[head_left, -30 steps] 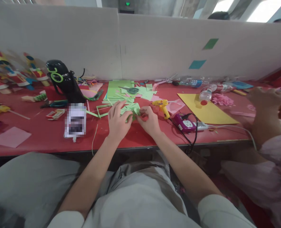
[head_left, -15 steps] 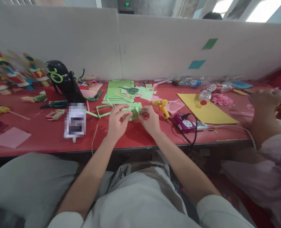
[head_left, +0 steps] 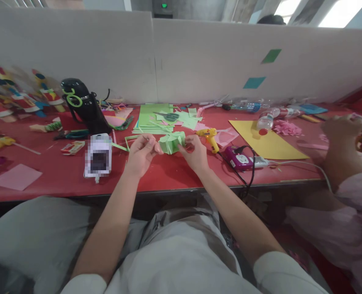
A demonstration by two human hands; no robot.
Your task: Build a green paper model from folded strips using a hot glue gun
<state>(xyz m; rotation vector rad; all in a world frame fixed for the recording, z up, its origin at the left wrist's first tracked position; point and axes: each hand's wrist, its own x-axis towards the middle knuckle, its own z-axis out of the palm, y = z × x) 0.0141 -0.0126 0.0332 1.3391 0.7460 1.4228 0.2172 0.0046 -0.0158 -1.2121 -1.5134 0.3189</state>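
A folded light-green paper piece (head_left: 170, 143) with several upright flaps is in front of me. My right hand (head_left: 196, 153) grips its right side between thumb and fingers. My left hand (head_left: 141, 155) is a little to the left of the piece, thumb and fingertips pinched together; whether something tiny is between them I cannot make out. Behind my left hand lies a bent green paper strip frame (head_left: 131, 141). To the right of the paper piece, a yellow hot glue gun (head_left: 210, 140) rests on the table. Dark-handled scissors (head_left: 169, 116) lie on the green paper sheets (head_left: 148, 111) behind.
Left on the red table (head_left: 165, 177) are a phone (head_left: 98, 156) and a black bottle (head_left: 84, 104). To the right are a purple box (head_left: 238, 158) with a cable, yellow paper (head_left: 286, 149) and plastic bottles (head_left: 265, 122). Another person's arm (head_left: 341, 143) rests at far right.
My left hand has come away from the green paper piece, moving left with its fingertips pinched. The right hand stays on the piece, now more fully visible.
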